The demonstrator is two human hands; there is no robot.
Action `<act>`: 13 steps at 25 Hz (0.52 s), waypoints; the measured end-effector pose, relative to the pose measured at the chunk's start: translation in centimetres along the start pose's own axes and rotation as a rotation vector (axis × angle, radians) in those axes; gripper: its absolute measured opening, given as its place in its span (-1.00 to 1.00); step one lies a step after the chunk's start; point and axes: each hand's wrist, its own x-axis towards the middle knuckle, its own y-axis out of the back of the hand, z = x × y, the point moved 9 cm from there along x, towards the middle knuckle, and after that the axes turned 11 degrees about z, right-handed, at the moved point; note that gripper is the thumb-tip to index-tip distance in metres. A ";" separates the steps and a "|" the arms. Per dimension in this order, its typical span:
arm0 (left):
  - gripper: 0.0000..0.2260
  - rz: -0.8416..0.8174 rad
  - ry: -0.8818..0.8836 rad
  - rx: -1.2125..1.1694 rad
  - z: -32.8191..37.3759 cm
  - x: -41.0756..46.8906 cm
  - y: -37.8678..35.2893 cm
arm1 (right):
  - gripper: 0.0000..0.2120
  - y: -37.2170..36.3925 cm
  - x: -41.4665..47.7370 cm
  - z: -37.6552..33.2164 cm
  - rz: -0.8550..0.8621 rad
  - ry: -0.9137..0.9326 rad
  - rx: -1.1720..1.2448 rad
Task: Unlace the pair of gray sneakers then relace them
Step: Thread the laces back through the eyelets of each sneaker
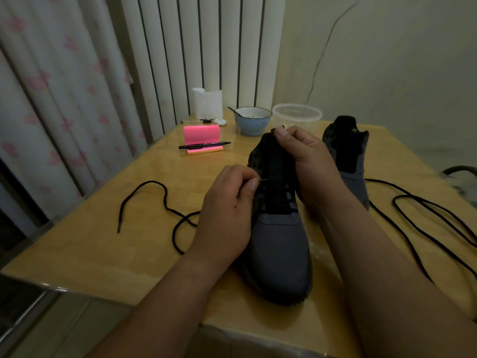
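A gray sneaker [280, 251] with a black upper stands in the middle of the table, toe toward me. My left hand [229, 210] pinches the tip of a black lace [144, 200] at the sneaker's left eyelets; the rest of that lace trails left across the table. My right hand [312, 164] grips the black tongue and collar at the sneaker's top. The second gray sneaker [353, 161] stands behind my right hand, partly hidden by it. Another black lace [423, 215] lies loose on the right side of the table.
A wooden table [103, 241] holds a pink sticky-note block [202, 135] with a black marker [204, 146], a blue bowl [253, 121], a clear plastic tub [296, 116] and a paper roll [207, 103] at the back. Curtains hang at left.
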 end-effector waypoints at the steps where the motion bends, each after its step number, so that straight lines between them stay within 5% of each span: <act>1: -0.89 -0.016 0.042 -0.034 -0.3 0.1 -0.2 | -0.79 0.0 0.0 0.0 -0.003 -0.001 0.001; 5: -0.88 -0.123 0.244 -0.221 -1.4 0.2 -1.2 | -0.78 -0.1 -0.1 -0.2 0.000 0.007 0.000; 13: -0.90 -0.240 0.317 -0.306 -2.1 0.3 -2.1 | -0.76 -0.4 -0.2 -0.3 0.007 0.030 -0.058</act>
